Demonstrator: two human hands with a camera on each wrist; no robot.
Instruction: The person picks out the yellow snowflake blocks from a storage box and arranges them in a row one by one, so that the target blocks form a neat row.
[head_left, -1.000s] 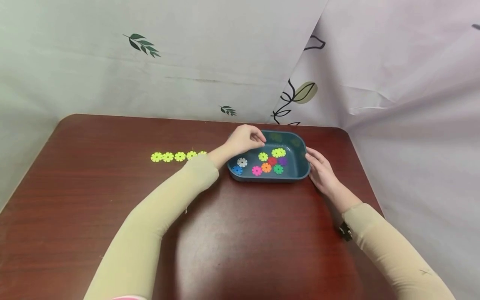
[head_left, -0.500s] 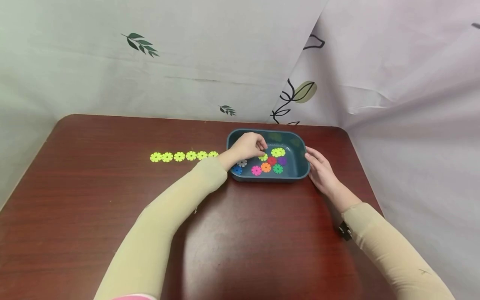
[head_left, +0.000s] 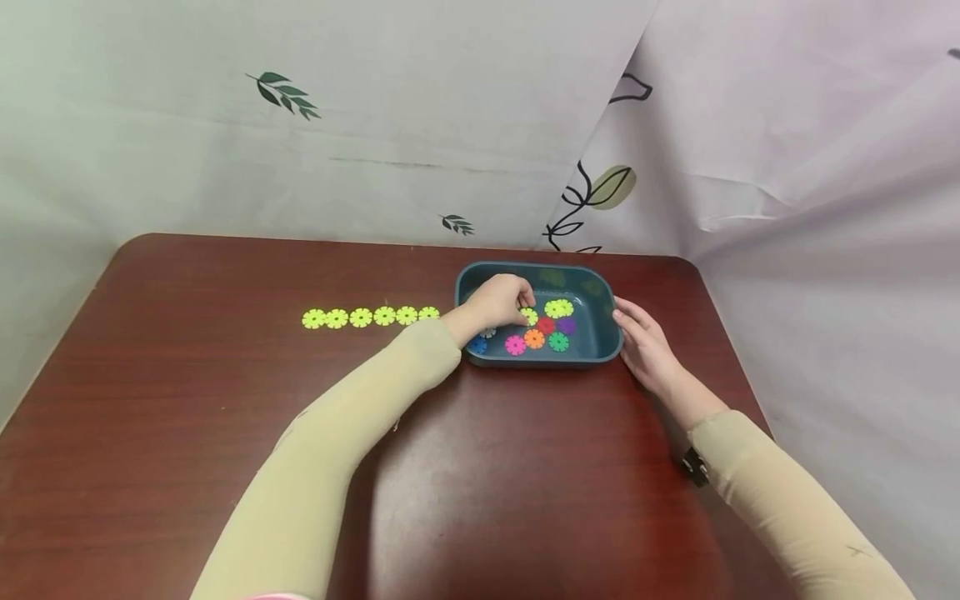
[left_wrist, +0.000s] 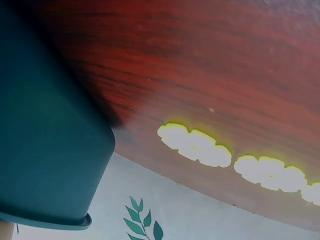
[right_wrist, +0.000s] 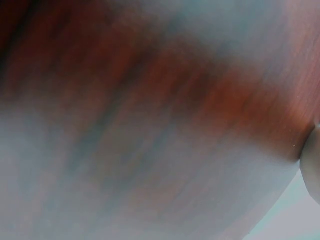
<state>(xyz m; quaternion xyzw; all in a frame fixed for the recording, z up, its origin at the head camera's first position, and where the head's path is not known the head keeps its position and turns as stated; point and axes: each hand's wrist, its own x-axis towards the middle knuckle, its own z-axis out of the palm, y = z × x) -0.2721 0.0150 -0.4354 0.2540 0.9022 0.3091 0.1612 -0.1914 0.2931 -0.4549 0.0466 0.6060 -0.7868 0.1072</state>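
Observation:
In the head view, my left hand [head_left: 495,302] reaches over the left rim into a dark blue-green plastic tray [head_left: 540,362]. Its thumb and fingertips pinch a yellow notched building disc [head_left: 529,316] at the tray floor. Two overlapping yellow discs [head_left: 558,308] lie just beyond, with a red disc [head_left: 546,326], a purple disc [head_left: 566,325], an orange disc [head_left: 534,338], a pink disc [head_left: 515,345] and a green disc [head_left: 558,342]. A blue disc [head_left: 477,344] and a partly hidden white one sit under my left wrist. Against the tray's right side, my right hand [head_left: 645,346] rests extended fingers.
A straight row of several yellow discs [head_left: 362,317] lies on the brown wooden table [head_left: 225,400], left of the tray. The left wrist view shows the row's end disc [left_wrist: 195,146] near the tray's wall [left_wrist: 45,130]. White patterned cloth [head_left: 375,125] hangs behind the table.
My left hand has moved from the tray's back left down to the yellow disc, closing its fingertips around it. The row's right-end disc has come into view. The right hand stays at the tray.

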